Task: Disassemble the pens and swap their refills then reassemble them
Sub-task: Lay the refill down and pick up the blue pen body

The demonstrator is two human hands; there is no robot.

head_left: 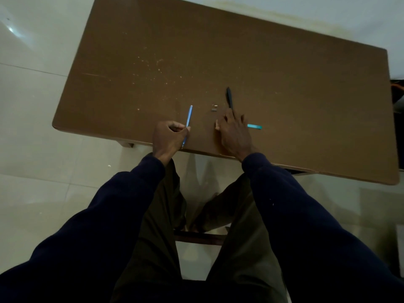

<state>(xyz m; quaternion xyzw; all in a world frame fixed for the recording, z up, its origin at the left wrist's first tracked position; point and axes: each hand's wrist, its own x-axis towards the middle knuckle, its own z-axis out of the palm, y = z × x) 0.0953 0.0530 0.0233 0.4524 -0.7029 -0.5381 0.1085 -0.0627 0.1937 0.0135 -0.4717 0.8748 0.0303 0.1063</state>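
Brown tabletop (284, 84), seen from above; all parts lie close to its near edge, about midway along it.

Left hand (170, 136): over the near edge, fingers curled round the blue pen barrel (188, 117), gripping it at its lower half. The barrel slants up and away from the hand toward the far edge, with its lower tip showing below the fist at the table's edge.

Two small loose parts (213, 107): on the tabletop between the hands, just beside each other, too small to identify.

Black pen (229, 97): flat on the tabletop, just right of the small parts, pointing toward the far edge.

Right hand (234, 132): fingers straight and spread, palm down, holding nothing. One fingertip reaches the black pen's near end; contact cannot be confirmed.

Teal piece (254, 126): short, flat on the tabletop, sticking out from under the right hand's right side.
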